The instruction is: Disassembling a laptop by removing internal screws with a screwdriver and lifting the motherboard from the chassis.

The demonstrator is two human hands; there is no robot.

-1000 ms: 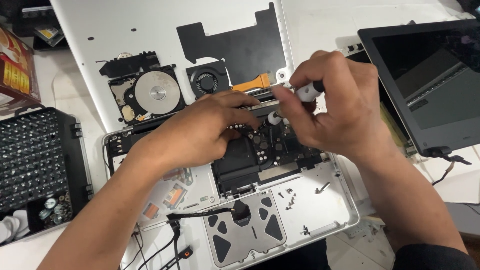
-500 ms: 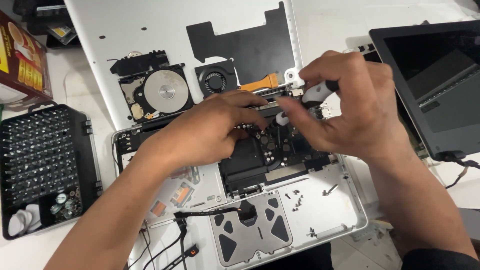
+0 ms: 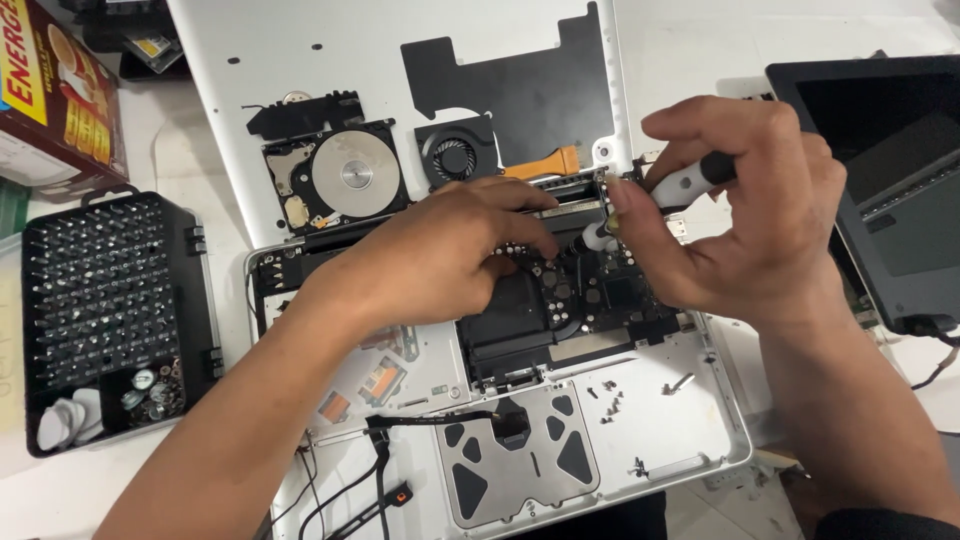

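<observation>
At centre frame, an opened white laptop chassis (image 3: 690, 420) lies on the work surface with its internals exposed. The right hand (image 3: 750, 220) grips a screwdriver with a white and black handle (image 3: 685, 182) between thumb and fingers; the tool slants down and to the left, its tip end meeting the dark logic board (image 3: 590, 290) near the chassis's upper edge. The left hand (image 3: 440, 255) rests palm-down on the chassis just left of the board, fingers extended toward the tool tip and pressing on the components there; it grasps nothing visible.

Below the board, the underside of the trackpad (image 3: 520, 465) shows in the lower centre, with a black cable (image 3: 430, 420) running across its upper edge. Several loose screws (image 3: 610, 400) lie on the bare white panel to the trackpad's right.

Above the hands, a detached white bottom cover (image 3: 300, 60) carries a hard drive with its platter exposed (image 3: 345, 175), a small black fan (image 3: 455, 155) beside it, and an orange pry tool (image 3: 545, 165) just right of the fan.

At the left edge, an open black bit case (image 3: 100, 300) holds rows of driver bits. A cardboard box (image 3: 50, 90) sits in the upper left corner. A dark display panel (image 3: 890, 180) occupies the right edge.
</observation>
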